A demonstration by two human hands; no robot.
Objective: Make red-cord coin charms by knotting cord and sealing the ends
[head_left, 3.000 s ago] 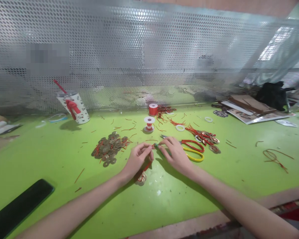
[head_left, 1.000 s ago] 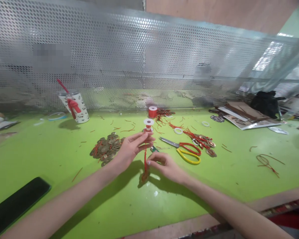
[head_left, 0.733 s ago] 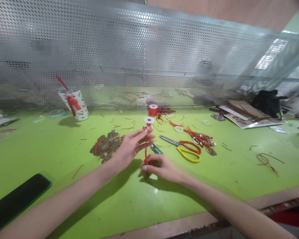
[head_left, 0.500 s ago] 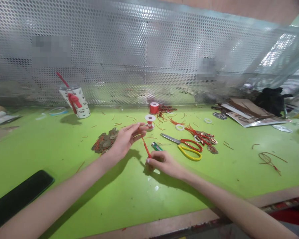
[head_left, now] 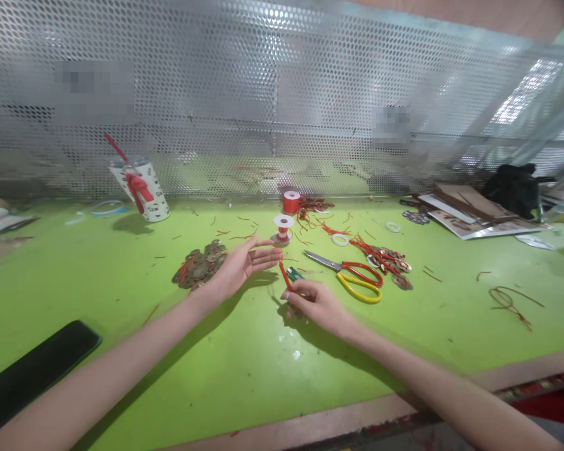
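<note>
My right hand (head_left: 316, 305) pinches a red knotted cord (head_left: 285, 277) between thumb and fingers, and the cord stands up from the grip at a slant. What hangs under those fingers is hard to make out. My left hand (head_left: 245, 265) is open, its fingers stretched out flat toward the cord's top end. A thin strand shows by the fingertips. Behind my right hand lies a green lighter (head_left: 293, 274), partly covered. A pile of brass coins (head_left: 200, 265) with red strings sits left of my left hand. A small spool (head_left: 282, 230) stands just beyond my fingertips.
Scissors (head_left: 352, 275) with red and yellow handles lie right of centre, beside coins tied with red cord (head_left: 388, 258). Farther back stand a red thread spool (head_left: 291, 202) and a patterned tumbler (head_left: 143, 191). A dark flat object (head_left: 40, 376) lies front left. Perforated metal (head_left: 244, 94) borders the table.
My left hand's fingers have opened from a bent grip at the cord's upper end and straightened. My right hand, still pinching the cord, has shifted slightly right.
</note>
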